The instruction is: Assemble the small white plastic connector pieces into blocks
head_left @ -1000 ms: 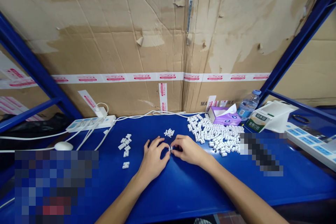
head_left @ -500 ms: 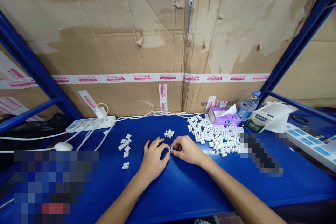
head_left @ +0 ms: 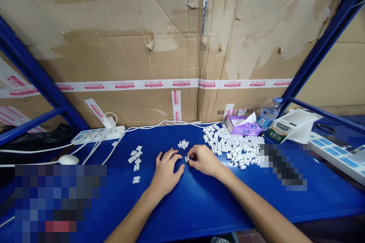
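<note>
Between the thumb and fingers of my right hand point(head_left: 203, 160) is a small white plastic piece point(head_left: 186, 159), pinched just above or on the blue tabletop. My left hand point(head_left: 168, 171) rests to its left with thumb and fingers apart and nothing between them. Beyond both hands lies a little heap of tiny white parts point(head_left: 183, 144). Left of my left hand, several white pieces point(head_left: 137, 153) lie in a loose group, and another white piece point(head_left: 136, 179) sits nearer me. A large spread of similar white pieces point(head_left: 234, 146) covers the table right of my right hand.
Behind the large spread stand a purple tissue box point(head_left: 245, 126) and a water bottle point(head_left: 269, 114), with a green-and-white box point(head_left: 279, 130) beside them. Power strips lie at left point(head_left: 98, 134) and right point(head_left: 336, 153). Cables run along the cardboard wall point(head_left: 128, 53). Two areas are pixelated.
My left thumb and fingers have come off the small white piece and spread apart. My right hand still pinches it, slightly farther right and away from me.
</note>
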{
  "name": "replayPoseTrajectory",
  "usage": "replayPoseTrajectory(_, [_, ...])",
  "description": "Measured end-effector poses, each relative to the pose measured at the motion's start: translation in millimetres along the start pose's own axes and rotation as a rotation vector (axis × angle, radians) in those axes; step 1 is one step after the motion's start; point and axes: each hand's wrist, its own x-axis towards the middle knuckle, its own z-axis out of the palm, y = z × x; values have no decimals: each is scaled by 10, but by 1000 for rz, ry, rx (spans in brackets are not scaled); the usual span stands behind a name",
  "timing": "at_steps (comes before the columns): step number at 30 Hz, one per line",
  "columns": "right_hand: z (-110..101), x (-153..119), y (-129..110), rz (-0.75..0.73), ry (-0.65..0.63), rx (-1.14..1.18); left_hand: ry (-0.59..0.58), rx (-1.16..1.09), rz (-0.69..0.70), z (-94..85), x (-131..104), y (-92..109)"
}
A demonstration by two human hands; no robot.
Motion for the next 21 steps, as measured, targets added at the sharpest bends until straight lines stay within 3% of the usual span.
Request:
replayPoseTrajectory(14, [-29,-239,5,-42,90,-210,41,155,56,35,-27,18])
replayPoseTrajectory(21, [173,-385,21,12,-71,-323,-22,251,1,-21,-64,80])
